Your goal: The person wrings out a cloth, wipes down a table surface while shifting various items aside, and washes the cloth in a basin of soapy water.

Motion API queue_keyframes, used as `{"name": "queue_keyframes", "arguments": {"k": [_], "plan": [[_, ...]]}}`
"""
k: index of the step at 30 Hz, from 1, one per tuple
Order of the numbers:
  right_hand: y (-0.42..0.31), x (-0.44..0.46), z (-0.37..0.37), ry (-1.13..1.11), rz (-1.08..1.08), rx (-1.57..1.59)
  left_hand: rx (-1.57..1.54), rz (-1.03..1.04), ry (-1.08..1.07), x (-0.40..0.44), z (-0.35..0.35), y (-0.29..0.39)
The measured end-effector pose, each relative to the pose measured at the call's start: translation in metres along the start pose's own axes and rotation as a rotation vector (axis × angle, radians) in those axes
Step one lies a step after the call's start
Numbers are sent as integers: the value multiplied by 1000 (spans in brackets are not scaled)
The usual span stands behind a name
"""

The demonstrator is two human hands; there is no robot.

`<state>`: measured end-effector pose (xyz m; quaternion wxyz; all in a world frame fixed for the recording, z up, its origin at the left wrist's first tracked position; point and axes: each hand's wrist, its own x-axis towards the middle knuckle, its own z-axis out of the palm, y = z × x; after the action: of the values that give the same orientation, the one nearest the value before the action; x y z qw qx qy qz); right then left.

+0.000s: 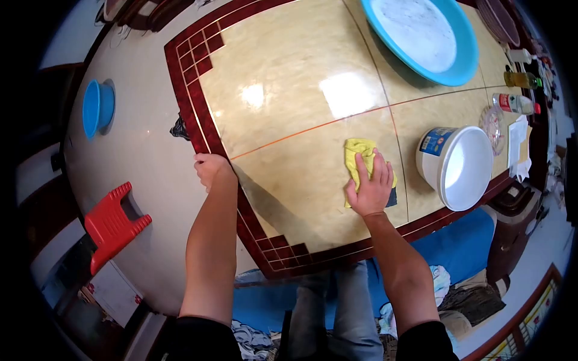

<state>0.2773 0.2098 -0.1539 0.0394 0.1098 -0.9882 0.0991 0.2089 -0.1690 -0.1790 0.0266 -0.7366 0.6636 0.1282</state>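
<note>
My right hand (371, 186) lies with its fingers apart on a yellow cloth (359, 147), pressing it flat against the tiled tabletop (289, 90). A dark blue-grey patch shows beside the cloth under the hand. At the table's left edge my left hand (211, 169) is curled over the dark red border, gripping it. Right of the cloth a white bucket (435, 162) with a blue label stands on the table. Farther back, a large blue basin (460, 54) holds foamy white water.
Bottles (512, 103), a clear glass dish (492, 129) and papers (519, 141) are along the table's right side. On the floor at left are a red stool (111, 222) and a small blue basin (92, 108). A blue-covered seat (445, 246) runs along the near side.
</note>
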Motion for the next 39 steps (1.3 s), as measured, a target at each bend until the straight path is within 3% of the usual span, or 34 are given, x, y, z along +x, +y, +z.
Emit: {"name": "queue_keyframes", "arguments": {"k": [11, 15, 19, 20, 23, 26, 29, 34, 39], "plan": [[-1, 4, 1, 5, -3, 48, 43, -41, -34, -9, -20, 13], [18, 43, -22, -40, 103, 312, 72, -45, -7, -5, -15, 10], [38, 114, -25, 322, 251, 244, 81, -62, 22, -2, -9, 11], [40, 135, -27, 268, 320, 310, 92, -65, 28, 1, -6, 10], [47, 161, 18, 254, 479, 30, 81, -53, 62, 2, -1, 8], [38, 159, 44, 307, 465, -211, 78, -47, 47, 3, -3, 8], [-7, 152, 49, 260, 383, -147, 94, -36, 116, 4, 4, 4], [-149, 125, 67, 158, 197, -47, 64, -4, 140, 6, 7, 2], [-206, 65, 50, -119, -277, 226, 61, -31, 37, 4, -1, 5]]}}
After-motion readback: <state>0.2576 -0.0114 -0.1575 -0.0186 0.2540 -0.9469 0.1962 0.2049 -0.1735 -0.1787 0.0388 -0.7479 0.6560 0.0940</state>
